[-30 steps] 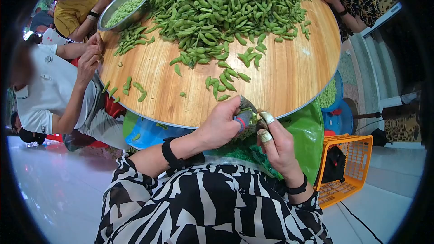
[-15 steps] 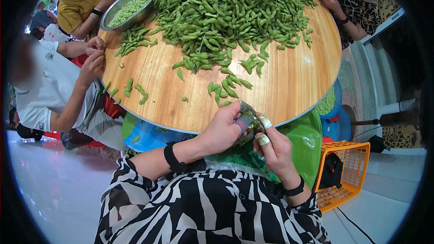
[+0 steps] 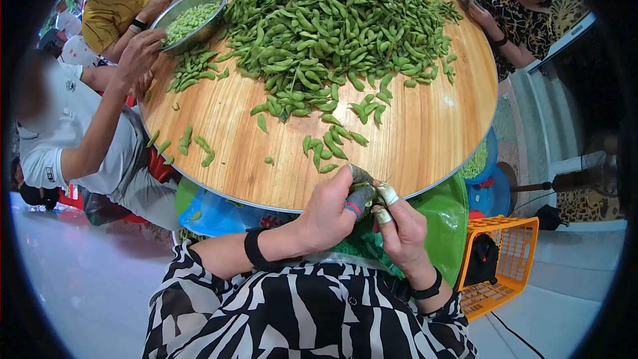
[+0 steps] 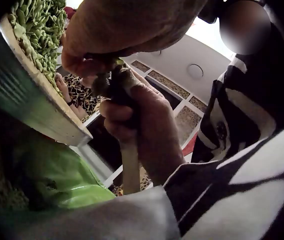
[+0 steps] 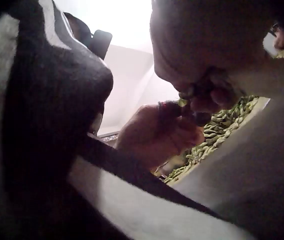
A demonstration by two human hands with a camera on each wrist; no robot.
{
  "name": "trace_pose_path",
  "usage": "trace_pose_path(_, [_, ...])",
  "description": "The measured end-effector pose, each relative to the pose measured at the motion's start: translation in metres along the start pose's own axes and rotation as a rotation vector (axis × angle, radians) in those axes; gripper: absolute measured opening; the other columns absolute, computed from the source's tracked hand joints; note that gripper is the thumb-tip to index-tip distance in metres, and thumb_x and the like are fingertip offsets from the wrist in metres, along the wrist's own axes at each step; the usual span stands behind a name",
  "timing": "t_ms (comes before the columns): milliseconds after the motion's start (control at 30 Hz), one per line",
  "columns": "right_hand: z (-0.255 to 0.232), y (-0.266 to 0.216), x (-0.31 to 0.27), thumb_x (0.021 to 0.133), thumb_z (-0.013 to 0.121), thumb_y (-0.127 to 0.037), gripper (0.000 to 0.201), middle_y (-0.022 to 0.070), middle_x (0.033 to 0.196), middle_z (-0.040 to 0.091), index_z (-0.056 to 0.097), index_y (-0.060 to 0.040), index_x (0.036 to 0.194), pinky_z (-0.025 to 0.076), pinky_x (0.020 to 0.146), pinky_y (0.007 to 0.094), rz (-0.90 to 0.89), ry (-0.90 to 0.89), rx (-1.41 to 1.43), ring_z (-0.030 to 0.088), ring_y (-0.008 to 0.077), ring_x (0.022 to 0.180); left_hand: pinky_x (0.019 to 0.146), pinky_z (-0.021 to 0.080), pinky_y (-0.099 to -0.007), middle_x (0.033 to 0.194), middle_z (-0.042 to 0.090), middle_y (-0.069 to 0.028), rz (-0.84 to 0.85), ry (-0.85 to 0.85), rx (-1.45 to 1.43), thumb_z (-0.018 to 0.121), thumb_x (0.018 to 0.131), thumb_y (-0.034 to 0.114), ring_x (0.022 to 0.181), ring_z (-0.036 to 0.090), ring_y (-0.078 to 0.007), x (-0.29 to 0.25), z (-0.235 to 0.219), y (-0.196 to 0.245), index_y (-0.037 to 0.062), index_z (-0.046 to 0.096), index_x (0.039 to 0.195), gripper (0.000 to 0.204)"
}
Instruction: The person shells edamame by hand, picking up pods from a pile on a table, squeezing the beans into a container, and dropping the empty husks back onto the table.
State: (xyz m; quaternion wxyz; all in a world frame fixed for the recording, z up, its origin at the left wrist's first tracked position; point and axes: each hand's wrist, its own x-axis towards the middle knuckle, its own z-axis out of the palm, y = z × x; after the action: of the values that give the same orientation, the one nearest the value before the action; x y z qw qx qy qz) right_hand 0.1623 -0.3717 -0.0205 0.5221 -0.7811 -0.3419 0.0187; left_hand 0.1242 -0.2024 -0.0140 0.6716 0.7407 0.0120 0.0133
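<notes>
Both hands meet just off the near edge of the round wooden table (image 3: 425, 133). My left hand (image 3: 325, 209), with dark covers on its fingers, pinches a small green pod (image 4: 119, 62), mostly hidden by fingers. From the other side my right hand (image 3: 405, 233), white wraps on its thumb and a finger, holds the same pod. The right wrist view shows a green bit (image 5: 183, 102) between the left hand (image 5: 147, 137) and right hand (image 5: 207, 40). Beyond the hands, loose pods (image 3: 330, 143) lie before a large pod heap (image 3: 332, 33).
A metal bowl (image 3: 218, 18) of shelled beans stands at the table's left edge. People sit at left and upper right. Green sheeting (image 3: 442, 216) hangs below the near edge; an orange crate (image 3: 522, 252) and blue basins (image 3: 490, 193) are to the right.
Both hands have moved slightly lower in the head view, still together at the pod. The seated person in white has raised a hand to the metal bowl.
</notes>
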Motion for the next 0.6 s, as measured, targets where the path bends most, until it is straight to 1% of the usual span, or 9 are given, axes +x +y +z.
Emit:
trace_pose_path(33, [-0.001,-0.002,0.002,0.086,0.051,0.007,0.038,0.0116,0.084,0.063,0.056,0.0022,0.124,0.047,0.053,0.0249,-0.001,0.001,-0.001,0.056,0.013,0.056,0.072,0.047,-0.0266,0.093,0.06,-0.0071,-0.005,0.0,-0.016,0.051,0.092,0.002,0.083,0.055,-0.0115,-0.001,0.0,0.0,-0.0013,0.052,0.105,0.013])
trace_pose_path(100, [-0.005,-0.008,0.005,0.085,0.051,0.007,0.036,0.0123,0.085,0.064,0.057,0.0024,0.121,0.047,0.053,0.0246,0.156,-0.037,0.084,0.057,0.0133,0.056,0.072,0.047,-0.0259,0.093,0.06,-0.0063,0.013,0.005,-0.04,0.052,0.092,0.003,0.083,0.055,-0.0108,-0.001,0.001,-0.007,-0.0012,0.052,0.104,0.013])
trace_pose_path(167, [-0.003,-0.003,0.005,0.086,0.051,0.006,0.037,0.011,0.085,0.064,0.057,0.002,0.122,0.047,0.053,0.0245,0.107,-0.036,0.072,0.057,0.0128,0.057,0.073,0.047,-0.0251,0.093,0.06,-0.0056,0.032,0.014,-0.064,0.052,0.092,0.003,0.083,0.055,-0.0101,0.0,0.001,-0.013,-0.001,0.052,0.104,0.013])
trace_pose_path(233, [-0.004,-0.004,0.006,0.087,0.051,0.005,0.037,0.0098,0.085,0.064,0.056,0.0016,0.123,0.047,0.054,0.0244,0.057,-0.034,0.062,0.057,0.0123,0.057,0.073,0.046,-0.024,0.092,0.058,-0.0035,-0.074,-0.008,-0.236,0.054,0.093,0.005,0.083,0.054,-0.0084,0.003,-0.001,-0.015,-0.0001,0.053,0.104,0.012])
trace_pose_path(300, [-0.009,-0.012,0.009,0.088,0.053,0.003,0.034,0.0064,0.085,0.064,0.056,0.0017,0.121,0.047,0.054,0.0239,0.367,-0.108,0.292,0.057,0.0105,0.058,0.073,0.046,-0.0232,0.092,0.058,-0.0024,-0.118,-0.034,-0.277,0.055,0.093,0.006,0.083,0.054,-0.0075,0.006,-0.005,-0.01,0.0004,0.053,0.104,0.013])
trace_pose_path(400, [-0.008,-0.003,0.006,0.088,0.057,0.0,0.027,0.0031,0.083,0.062,0.057,0.0022,0.115,0.046,0.055,0.0226,0.469,-0.063,0.489,0.055,0.0075,0.06,0.072,0.045,-0.0221,0.091,0.056,-0.0006,-0.134,-0.064,-0.29,0.056,0.093,0.007,0.082,0.053,-0.0065,0.008,-0.007,-0.011,0.0014,0.054,0.105,0.013])
trace_pose_path(500, [-0.004,0.002,0.006,0.086,0.061,-0.002,0.02,0.0014,0.079,0.059,0.057,0.0019,0.105,0.046,0.058,0.0221,0.352,-0.023,0.363,0.056,0.0067,0.064,0.07,0.045,-0.0218,0.088,0.056,0.0003,-0.122,-0.075,-0.282,0.056,0.093,0.009,0.081,0.053,-0.0061,0.007,-0.007,-0.011,0.0017,0.054,0.103,0.012])
trace_pose_path(567, [-0.008,0.004,0.007,0.085,0.062,-0.002,0.019,0.0013,0.078,0.059,0.056,0.0016,0.103,0.046,0.06,0.0223,0.411,-0.063,0.38,0.056,0.0068,0.066,0.069,0.045,-0.0218,0.086,0.056,0.0006,-0.138,-0.087,-0.304,0.057,0.093,0.01,0.08,0.053,-0.0059,0.008,-0.009,-0.012,0.0015,0.054,0.102,0.012])
trace_pose_path(600, [-0.009,0.004,0.007,0.085,0.063,-0.003,0.018,0.0012,0.076,0.059,0.056,0.0013,0.101,0.047,0.062,0.0225,0.47,-0.106,0.395,0.057,0.0068,0.069,0.066,0.045,-0.0222,0.083,0.057,0.0003,-0.265,-0.16,-0.415,0.058,0.093,0.011,0.077,0.053,-0.0062,0.01,-0.013,-0.013,0.0013,0.054,0.101,0.013])
